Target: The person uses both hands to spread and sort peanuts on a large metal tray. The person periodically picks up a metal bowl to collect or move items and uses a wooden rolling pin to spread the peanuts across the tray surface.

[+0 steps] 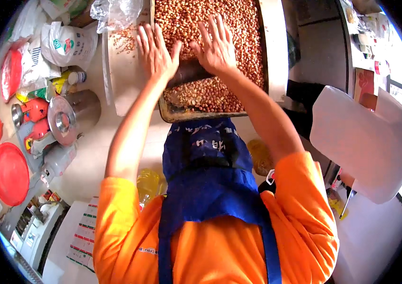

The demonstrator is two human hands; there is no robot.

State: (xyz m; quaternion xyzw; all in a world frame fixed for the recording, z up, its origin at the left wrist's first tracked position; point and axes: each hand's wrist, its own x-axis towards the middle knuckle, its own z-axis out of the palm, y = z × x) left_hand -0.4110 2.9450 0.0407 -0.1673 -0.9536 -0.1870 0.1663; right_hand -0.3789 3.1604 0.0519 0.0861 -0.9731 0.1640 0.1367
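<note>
A dark-rimmed baking tray point(172, 117) holds a thick layer of reddish-brown peanuts point(243, 38). My left hand point(157, 54) is palm down at the tray's left edge, fingers stretched and apart. Lying over the peanuts nearer the middle, my right hand point(217, 47) is also flat with spread fingers. Between the wrists shows a smooth dark brown surface point(190, 72); I cannot tell whether it is a block or the tray's bare bottom. In the near part of the tray, paler peanuts point(196, 92) lie on that side of it. What is under both palms is hidden.
The tray rests on a white table point(120, 90), with loose skins and a clear plastic bag point(118, 14) to its left. White sacks point(71, 45), a steel cylinder point(82, 111) and a red basin point(10, 174) stand further left. At right is a white chair-like panel point(362, 137).
</note>
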